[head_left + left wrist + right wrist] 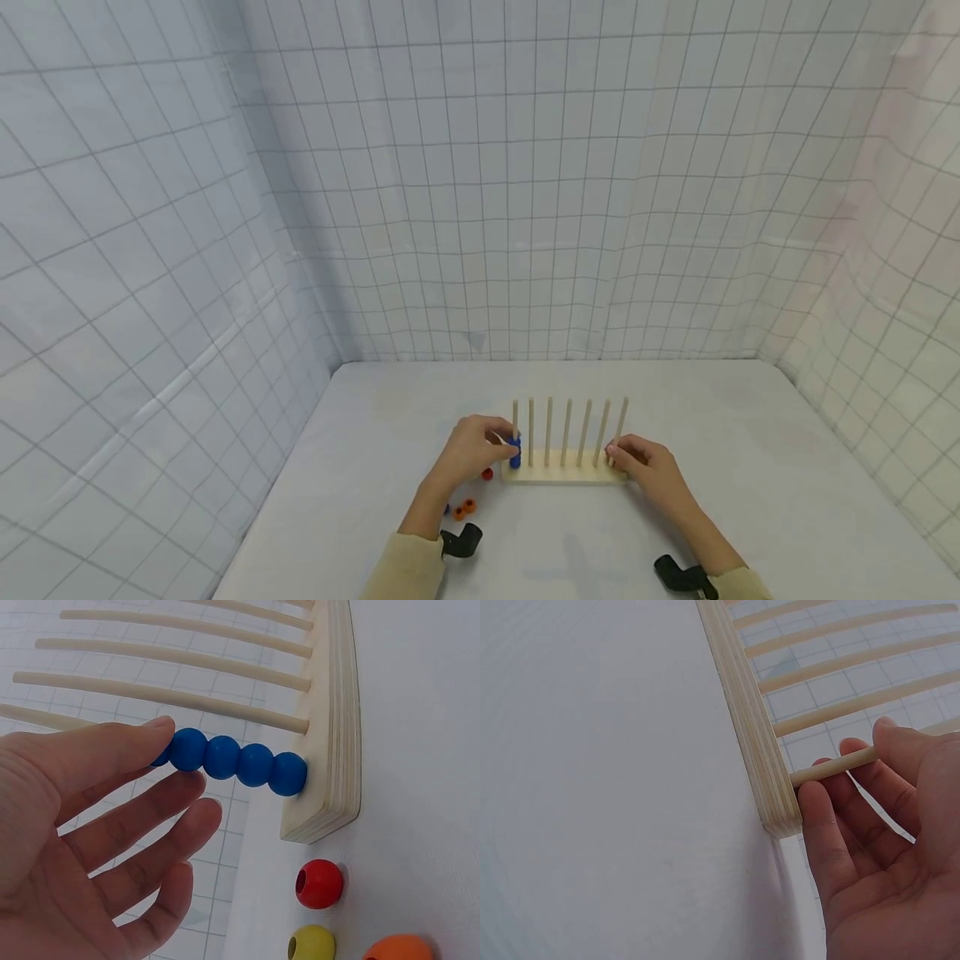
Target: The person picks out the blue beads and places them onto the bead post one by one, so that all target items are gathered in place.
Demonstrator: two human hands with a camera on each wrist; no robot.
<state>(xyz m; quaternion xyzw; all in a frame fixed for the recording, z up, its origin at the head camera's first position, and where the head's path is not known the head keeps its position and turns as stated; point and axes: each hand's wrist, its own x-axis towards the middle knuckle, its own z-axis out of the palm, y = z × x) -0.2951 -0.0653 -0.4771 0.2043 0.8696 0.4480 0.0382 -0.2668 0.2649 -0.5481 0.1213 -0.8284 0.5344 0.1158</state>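
A light wooden base carries a row of several upright wooden pegs. Several blue beads are stacked on the leftmost peg, the lowest against the base. My left hand pinches the topmost blue bead between thumb and index finger; that bead is mostly covered, and the other fingers are loosely bent below. At the opposite end, my right hand holds the rightmost peg low down, with the thumb on one side and fingers behind it. The pegs between them carry no beads.
Loose beads lie on the white table to the left of the base: a red bead, a yellow bead, orange beads and a partly hidden blue one. Gridded white sheets enclose the table's back and sides.
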